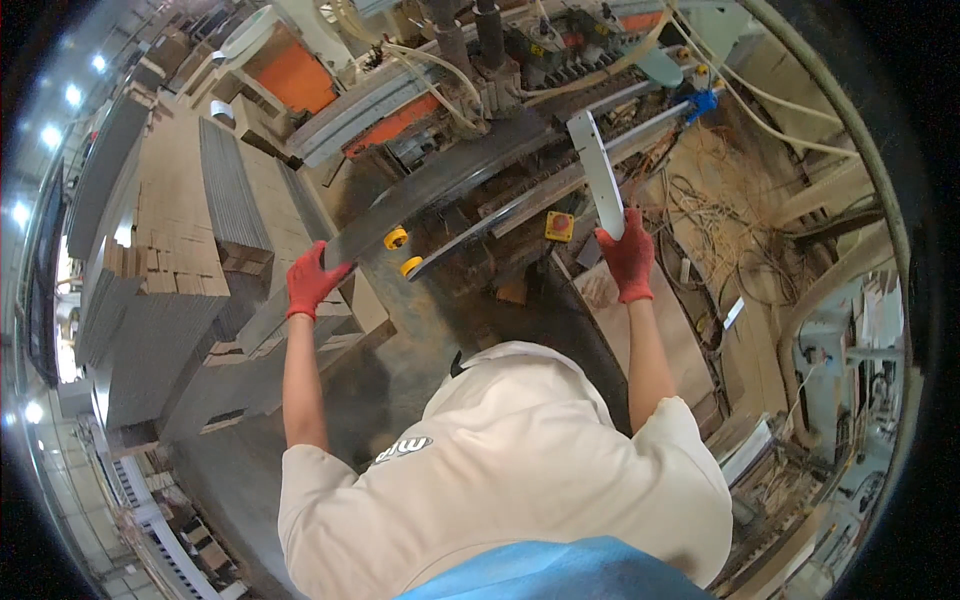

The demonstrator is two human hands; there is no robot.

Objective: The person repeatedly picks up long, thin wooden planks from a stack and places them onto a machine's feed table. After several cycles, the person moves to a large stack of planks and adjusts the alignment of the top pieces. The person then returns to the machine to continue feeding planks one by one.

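Observation:
My right hand (628, 262), in a red glove, is closed round the near end of a narrow white board (598, 175). That board points up and away, with small holes near its far end. On the left, my left hand (314, 280), also red-gloved, has its thumb and fingers round the near left end of a long dark grey panel (430, 195). The panel slants up to the right, toward the machine (490, 90); its far end is hard to make out among the machine parts.
Tall stacks of grey and brown boards (165, 220) stand at the left. Yellow rollers (397, 238) and a metal rail (500, 215) lie ahead, beside a red stop button on a yellow box (559, 227). Tangled cords and dust (710, 210) cover the right side, near a thick hose (830, 285).

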